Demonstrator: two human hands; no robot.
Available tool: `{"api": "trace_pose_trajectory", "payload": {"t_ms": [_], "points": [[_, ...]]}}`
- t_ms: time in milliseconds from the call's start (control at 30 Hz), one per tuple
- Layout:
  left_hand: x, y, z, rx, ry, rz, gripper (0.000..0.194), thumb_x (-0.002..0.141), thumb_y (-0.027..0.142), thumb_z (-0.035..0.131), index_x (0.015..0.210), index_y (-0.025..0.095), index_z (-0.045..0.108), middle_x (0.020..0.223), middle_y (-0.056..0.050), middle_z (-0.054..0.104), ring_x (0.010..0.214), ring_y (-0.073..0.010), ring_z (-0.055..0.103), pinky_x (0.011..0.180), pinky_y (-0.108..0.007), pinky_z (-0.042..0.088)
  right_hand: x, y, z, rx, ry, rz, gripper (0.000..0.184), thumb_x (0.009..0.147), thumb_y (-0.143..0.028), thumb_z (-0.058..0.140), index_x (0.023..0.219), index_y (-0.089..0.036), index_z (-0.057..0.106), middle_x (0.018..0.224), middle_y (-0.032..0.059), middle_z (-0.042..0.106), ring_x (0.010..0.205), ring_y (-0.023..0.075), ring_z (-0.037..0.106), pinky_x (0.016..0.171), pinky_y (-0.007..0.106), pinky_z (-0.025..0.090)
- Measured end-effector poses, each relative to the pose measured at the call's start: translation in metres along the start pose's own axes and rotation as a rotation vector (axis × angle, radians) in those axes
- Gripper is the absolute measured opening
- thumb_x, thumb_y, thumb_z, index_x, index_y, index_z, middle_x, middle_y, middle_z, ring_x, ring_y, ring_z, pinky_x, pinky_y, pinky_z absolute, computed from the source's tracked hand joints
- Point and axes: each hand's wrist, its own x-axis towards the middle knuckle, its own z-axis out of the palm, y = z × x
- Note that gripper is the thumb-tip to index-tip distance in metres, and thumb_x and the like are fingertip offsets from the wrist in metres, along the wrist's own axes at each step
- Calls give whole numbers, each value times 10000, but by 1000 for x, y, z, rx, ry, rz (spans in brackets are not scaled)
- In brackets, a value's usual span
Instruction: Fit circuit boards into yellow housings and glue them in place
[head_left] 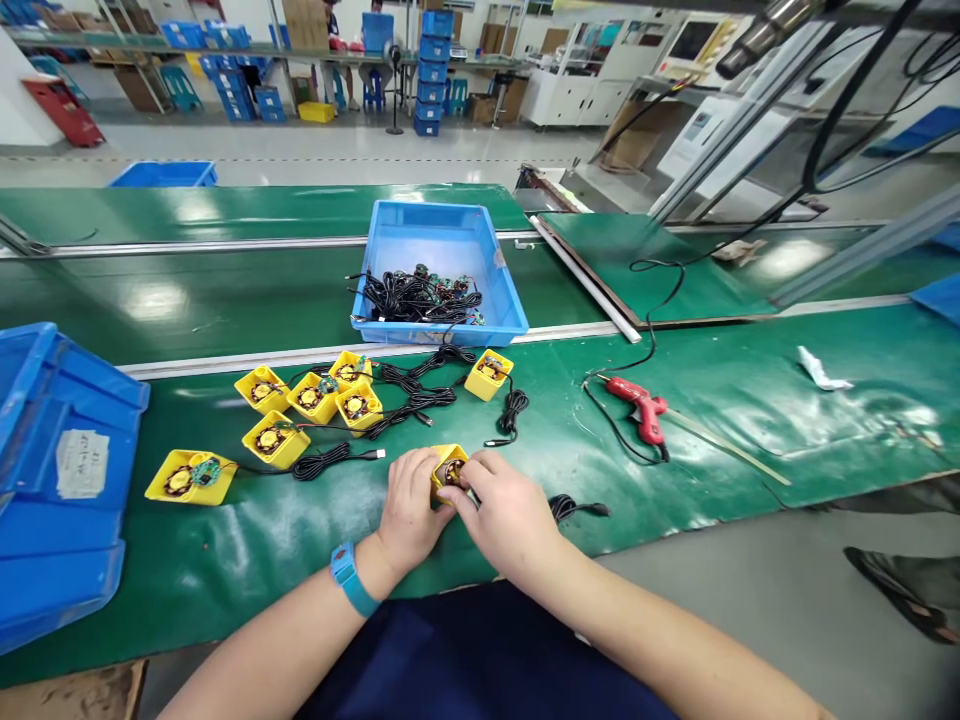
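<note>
My left hand (409, 510) and my right hand (499, 510) both grip a small yellow plastic housing (448, 468) at the bench's near edge, with a round fan-like part inside it. My fingers cover much of it. To the left lie several matching yellow housings (311, 398), some with small circuit boards on top. Coiled black cables (416, 398) trail among them. A short black cable (570, 508) lies just right of my right hand. A blue wristband (346, 578) circles my left wrist.
Behind the housings, a blue tray (439, 265) holds black cables and circuit boards on the green belt bench (225, 560). A blue crate (60, 470) stands at the left. A red hot glue gun (637, 408) lies on the right, its cord running back.
</note>
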Motion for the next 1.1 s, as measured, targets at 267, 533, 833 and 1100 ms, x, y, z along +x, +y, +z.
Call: {"api": "trace_pose_trajectory", "payload": {"t_ms": [267,533,833,1100], "points": [[-4,-3,3,68,28,19,443,975,321,570,1377,160,474,1208,-185,667,1150,-303,627,958,-482,520,8,-16,-10,-135,-147,70,204,1009,-348,571,974,-182,684,994,90,680,749,202,694,571,280,445],[-2,1,2,140,66,-6,331,967,218,522,1296,191,494,1149,-149,664,1093,-276,633,907,-444,497,17,-30,-26,-182,-292,71,194,1008,-316,569,1018,-191,716,960,98,706,862,262,729,641,314,500],[3,5,-1,73,22,-50,368,899,137,550,1254,213,490,1136,-111,639,1086,-262,623,891,-423,500,31,-31,-31,-149,-346,37,149,967,-260,623,958,-160,734,918,126,736,851,277,732,697,335,530],[5,-3,-4,-35,-8,-150,429,889,321,702,1241,189,497,1137,-118,630,1068,-267,618,932,-457,534,11,-2,-10,167,-130,27,196,976,-165,565,1146,-135,657,1299,164,622,959,232,716,862,373,597]]}}
